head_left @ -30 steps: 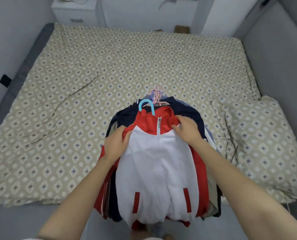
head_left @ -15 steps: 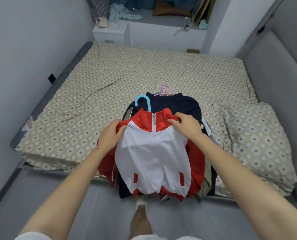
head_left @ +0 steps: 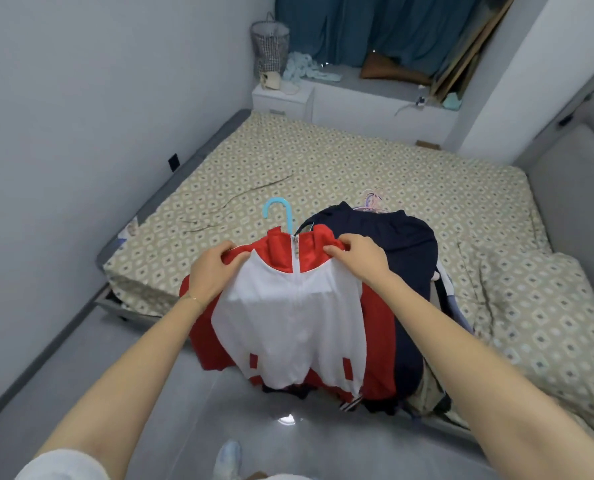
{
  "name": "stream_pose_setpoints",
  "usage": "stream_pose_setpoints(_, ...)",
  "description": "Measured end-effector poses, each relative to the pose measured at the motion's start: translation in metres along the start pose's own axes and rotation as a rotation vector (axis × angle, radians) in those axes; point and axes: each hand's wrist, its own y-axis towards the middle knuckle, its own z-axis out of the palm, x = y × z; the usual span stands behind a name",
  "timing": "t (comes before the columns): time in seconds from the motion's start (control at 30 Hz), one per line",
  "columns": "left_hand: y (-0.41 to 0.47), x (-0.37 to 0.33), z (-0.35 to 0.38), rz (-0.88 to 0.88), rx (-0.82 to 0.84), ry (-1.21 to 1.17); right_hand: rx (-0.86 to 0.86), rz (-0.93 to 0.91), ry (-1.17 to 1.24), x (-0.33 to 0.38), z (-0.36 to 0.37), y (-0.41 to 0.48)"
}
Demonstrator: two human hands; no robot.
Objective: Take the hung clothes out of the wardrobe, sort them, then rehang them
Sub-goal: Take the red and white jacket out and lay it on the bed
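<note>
Beside the bed (head_left: 358, 168), jacket (head_left: 288, 313) hangs from left hand (head_left: 212, 271) and right hand (head_left: 361, 258).

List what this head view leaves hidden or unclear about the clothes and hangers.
Head view:
Blue hanger: only its hook shows; the red and white jacket covers the rest.
Pile under the navy garment: piece count hidden by the top layers.
Pink hanger hooks: too small and tangled to count.
Wardrobe: outside the frame.
</note>
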Motion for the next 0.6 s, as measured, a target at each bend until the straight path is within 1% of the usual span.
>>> stream_pose_setpoints(0.1, 0.004, 0.031, -0.023, -0.012, -0.025, -0.025, 0.018, -0.018, 0.003, 0.035, 0.016, 0.003)
stream_pose_setpoints(0.33, 0.021, 0.116, -0.102, -0.055, -0.039, -0.023, 0.074, -0.020, 0.031, 0.134, 0.085, 0.025)
stream_pose_setpoints(0.5, 0.049, 0.169, -0.151, -0.060, -0.070, 0.019, 0.085, 0.004, 0.077, 0.196, 0.133, 0.049)
stream_pose_setpoints(0.6, 0.069, 0.200, -0.177, -0.070, -0.082, 0.003, 0.085, 0.013, 0.116, 0.229, 0.156, 0.062)
